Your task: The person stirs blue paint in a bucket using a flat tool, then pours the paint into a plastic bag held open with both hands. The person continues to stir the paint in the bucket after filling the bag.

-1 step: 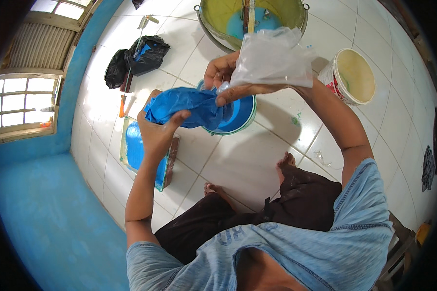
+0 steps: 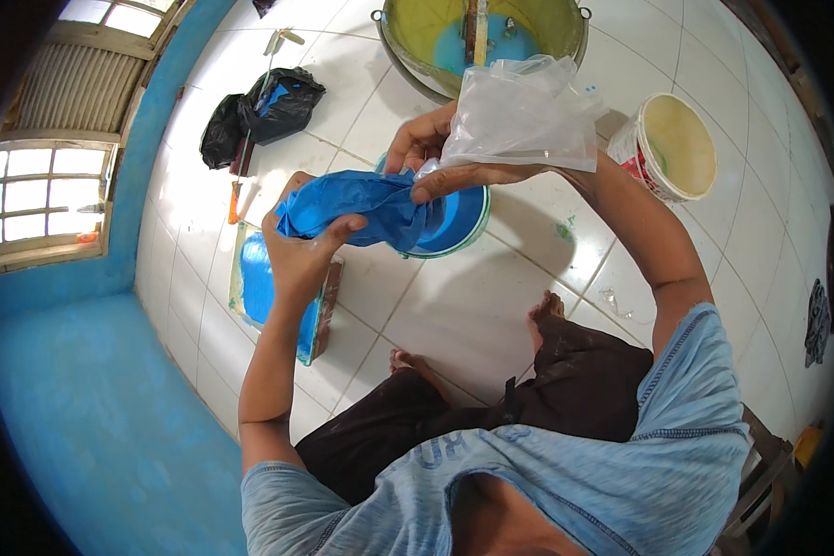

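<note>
I hold a plastic bag over the white tiled floor [image 2: 454,315]. My left hand [image 2: 298,255] grips its lower part [image 2: 361,208], which is blue and bulging. The fingers of my right hand [image 2: 428,153] pinch the bag where its clear, crumpled upper part [image 2: 528,116] begins. Right under the bag stands a small round bowl [image 2: 468,222] with blue paint in it. My bare feet and dark trousers show below the hands.
A large yellow-green basin [image 2: 537,32] with blue paint stands at the top, with a white bucket [image 2: 669,144] to its right. A black plastic bag [image 2: 264,111], an orange-handled tool [image 2: 234,199] and a blue-smeared tray [image 2: 255,287] lie at left by the blue wall [image 2: 102,426].
</note>
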{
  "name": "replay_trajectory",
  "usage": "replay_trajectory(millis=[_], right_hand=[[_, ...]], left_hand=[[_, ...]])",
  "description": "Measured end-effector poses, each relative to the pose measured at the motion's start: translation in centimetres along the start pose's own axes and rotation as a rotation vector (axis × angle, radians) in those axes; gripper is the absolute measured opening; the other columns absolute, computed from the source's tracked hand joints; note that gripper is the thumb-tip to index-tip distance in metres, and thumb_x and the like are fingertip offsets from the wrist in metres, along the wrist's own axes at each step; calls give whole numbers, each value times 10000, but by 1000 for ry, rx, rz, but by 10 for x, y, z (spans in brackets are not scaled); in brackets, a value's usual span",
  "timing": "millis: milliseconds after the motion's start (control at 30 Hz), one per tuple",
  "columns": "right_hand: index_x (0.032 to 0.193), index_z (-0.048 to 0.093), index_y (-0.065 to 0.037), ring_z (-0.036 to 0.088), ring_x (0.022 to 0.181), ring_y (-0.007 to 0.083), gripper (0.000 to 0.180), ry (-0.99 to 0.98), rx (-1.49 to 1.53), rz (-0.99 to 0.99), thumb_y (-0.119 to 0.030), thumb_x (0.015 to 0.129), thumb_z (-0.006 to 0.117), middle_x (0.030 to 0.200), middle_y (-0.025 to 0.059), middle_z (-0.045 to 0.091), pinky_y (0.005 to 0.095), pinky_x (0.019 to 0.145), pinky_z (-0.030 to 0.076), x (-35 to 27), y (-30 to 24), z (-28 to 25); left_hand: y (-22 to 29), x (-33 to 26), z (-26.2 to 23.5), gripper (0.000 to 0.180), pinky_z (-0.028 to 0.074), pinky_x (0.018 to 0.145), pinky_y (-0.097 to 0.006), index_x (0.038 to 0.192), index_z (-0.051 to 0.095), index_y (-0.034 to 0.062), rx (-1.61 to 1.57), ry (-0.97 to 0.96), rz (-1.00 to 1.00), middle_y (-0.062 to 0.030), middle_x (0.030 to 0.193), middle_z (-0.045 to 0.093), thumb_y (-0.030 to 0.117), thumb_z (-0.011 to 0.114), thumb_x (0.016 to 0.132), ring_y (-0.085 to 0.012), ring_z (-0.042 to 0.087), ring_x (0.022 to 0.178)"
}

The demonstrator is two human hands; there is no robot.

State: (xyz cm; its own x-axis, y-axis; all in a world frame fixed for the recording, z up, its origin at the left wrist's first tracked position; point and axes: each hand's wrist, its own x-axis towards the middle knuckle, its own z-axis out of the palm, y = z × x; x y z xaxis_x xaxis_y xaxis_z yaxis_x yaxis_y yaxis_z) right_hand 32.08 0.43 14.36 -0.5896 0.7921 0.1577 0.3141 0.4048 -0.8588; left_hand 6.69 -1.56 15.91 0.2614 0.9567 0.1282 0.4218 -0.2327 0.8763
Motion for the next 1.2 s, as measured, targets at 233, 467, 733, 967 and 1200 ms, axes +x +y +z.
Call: replay_trajectory(millis=[233, 467, 733, 967, 1200], right_hand=[[971, 649, -73, 565, 731, 111, 317, 172, 2, -137, -385, 911, 642, 760, -15, 587, 251, 697, 472, 5, 6, 21], [970, 630, -103, 548, 693, 121, 327, 234, 21, 36, -426, 927, 602, 730, 5, 573, 268, 654, 453, 12, -6, 30], [1023, 623, -104, 621, 769, 188, 350, 181, -152, 50, -436, 915, 593, 856, 61, 659, 327, 693, 493, 9, -12, 32], [1139, 627, -81, 557, 1132, 255, 413, 528, -131, -395, -408, 887, 618, 1213, 119, 597, 349, 947, 452, 36, 68, 94], [1171, 597, -84, 553, 1103, 250, 365, 687, -650, -532, -334, 907, 616, 1210, 123, 578, 344, 915, 460, 35, 38, 77]], left_hand=[[8, 0, 1, 276, 395, 653, -209, 964, 585, 24, -81, 24, -40, 22, 771, 562, 265, 696, 889, -59, 482, 700], [15, 7, 5, 304, 397, 673, -206, 1153, 591, -2, -152, 100, -14, -15, 868, 588, 229, 584, 956, -60, 475, 754], [-5, 5, -2, 345, 434, 715, -248, 1263, 544, -1, -281, 110, -249, -40, 962, 593, 221, 494, 1004, -94, 505, 815], [-37, -2, -9, 345, 467, 817, -318, 1296, 487, -17, 697, 49, 428, -140, 1145, 555, 20, 504, 953, -249, 555, 1006], [-19, -9, -4, 441, 451, 886, -321, 1312, 464, -34, 49, -54, 118, -150, 1167, 559, -4, 605, 896, -251, 560, 1044]])
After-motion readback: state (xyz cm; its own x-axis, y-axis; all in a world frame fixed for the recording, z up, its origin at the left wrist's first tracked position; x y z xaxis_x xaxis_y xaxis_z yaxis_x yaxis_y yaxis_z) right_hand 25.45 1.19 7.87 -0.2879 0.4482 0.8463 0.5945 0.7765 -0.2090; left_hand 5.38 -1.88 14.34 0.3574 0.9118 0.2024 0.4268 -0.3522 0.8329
